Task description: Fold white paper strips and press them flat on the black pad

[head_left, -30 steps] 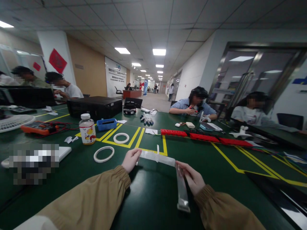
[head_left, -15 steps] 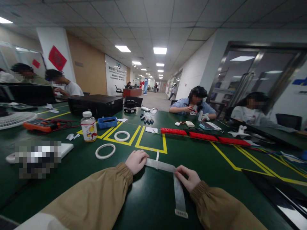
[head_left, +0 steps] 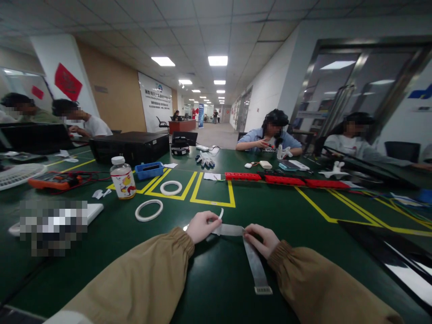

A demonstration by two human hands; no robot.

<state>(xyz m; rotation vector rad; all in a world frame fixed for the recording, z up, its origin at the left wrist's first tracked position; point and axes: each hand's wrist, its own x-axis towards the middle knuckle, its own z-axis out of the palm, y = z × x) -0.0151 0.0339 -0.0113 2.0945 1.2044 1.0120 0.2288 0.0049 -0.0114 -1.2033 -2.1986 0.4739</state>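
Note:
A long translucent strip [head_left: 251,256] lies on the green table [head_left: 286,216] just in front of me. My left hand [head_left: 202,226] is closed on its left end, where a small white tab sticks up. My right hand [head_left: 261,238] is closed on the strip a little to the right, at the bend. From there the strip's free end runs along the table towards me. Both sleeves are tan.
Two white rings [head_left: 149,210] [head_left: 170,187] lie left of my hands, near a small bottle [head_left: 123,177] and a blue tray [head_left: 149,170]. Red power strips [head_left: 286,180] run across the middle. People sit at the far and left sides, behind a black box [head_left: 130,147].
Both hands have come down to the table and closer together. The strip, held up taut before, now lies on the surface with a shorter span between the hands.

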